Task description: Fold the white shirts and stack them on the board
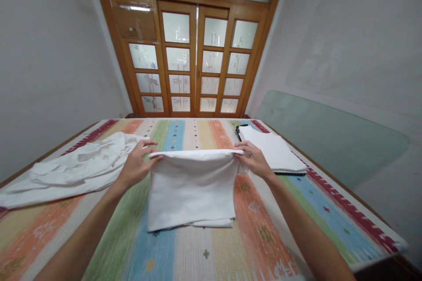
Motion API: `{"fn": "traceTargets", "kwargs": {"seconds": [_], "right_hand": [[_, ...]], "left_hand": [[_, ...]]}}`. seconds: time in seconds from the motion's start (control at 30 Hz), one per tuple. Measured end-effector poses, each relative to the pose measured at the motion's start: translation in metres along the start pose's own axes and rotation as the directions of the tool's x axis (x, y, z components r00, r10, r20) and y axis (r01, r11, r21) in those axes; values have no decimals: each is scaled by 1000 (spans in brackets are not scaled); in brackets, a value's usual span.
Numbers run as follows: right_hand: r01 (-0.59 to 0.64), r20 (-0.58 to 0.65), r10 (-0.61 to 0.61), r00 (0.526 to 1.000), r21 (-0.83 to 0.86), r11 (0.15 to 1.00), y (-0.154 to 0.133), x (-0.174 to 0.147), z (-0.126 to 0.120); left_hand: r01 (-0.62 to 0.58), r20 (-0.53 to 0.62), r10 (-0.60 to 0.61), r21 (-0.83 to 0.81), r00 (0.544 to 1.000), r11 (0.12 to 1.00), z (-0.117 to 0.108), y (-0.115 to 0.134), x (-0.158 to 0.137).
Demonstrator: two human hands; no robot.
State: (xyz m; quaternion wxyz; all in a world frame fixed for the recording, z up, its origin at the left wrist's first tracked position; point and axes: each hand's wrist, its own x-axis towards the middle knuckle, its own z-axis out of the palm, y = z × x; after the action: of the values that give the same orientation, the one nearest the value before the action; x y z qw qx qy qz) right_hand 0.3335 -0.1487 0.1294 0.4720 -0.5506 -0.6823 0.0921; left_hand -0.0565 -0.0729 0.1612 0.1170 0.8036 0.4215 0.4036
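A folded white cloth, perhaps a garment, hangs between my two hands over the middle of the bed. My left hand pinches its upper left corner, and my right hand grips the upper right corner. The top edge is stretched nearly straight between them. At the bottom, the layers come down close to the striped cover; I cannot tell whether they touch it. Left of my left hand lies a loose, rumpled white garment. Just beyond my right hand is a neat stack of folded white cloth with black fabric at its edges.
A striped, patterned cover spreads over the bed-like surface. A pale green glass panel leans at the right wall. Wooden doors with glass panes stand at the far end, and plain walls rise on both sides.
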Motion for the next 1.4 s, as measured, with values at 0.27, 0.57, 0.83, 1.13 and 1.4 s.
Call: {"fn": "traceTargets", "kwargs": {"seconds": [0.27, 0.57, 0.83, 1.13, 1.4], "right_hand": [[-48, 46, 43, 998, 104, 993, -48, 34, -55], [-203, 383, 352, 854, -378, 903, 51, 64, 43], [144, 371, 52, 927, -483, 864, 57, 20, 93], [513, 703, -323, 634, -69, 856, -27, -66, 125], [537, 784, -411, 465, 120, 835, -56, -106, 110]], "left_hand": [[211, 39, -208, -245, 977, 946, -37, 36, 12], [721, 370, -619, -328, 693, 610, 74, -61, 14], [592, 210, -565, -96, 798, 800, 94, -99, -2], [-78, 354, 15, 165, 935, 983, 135, -69, -35], [-155, 502, 0, 266, 865, 952, 138, -69, -46]]}}
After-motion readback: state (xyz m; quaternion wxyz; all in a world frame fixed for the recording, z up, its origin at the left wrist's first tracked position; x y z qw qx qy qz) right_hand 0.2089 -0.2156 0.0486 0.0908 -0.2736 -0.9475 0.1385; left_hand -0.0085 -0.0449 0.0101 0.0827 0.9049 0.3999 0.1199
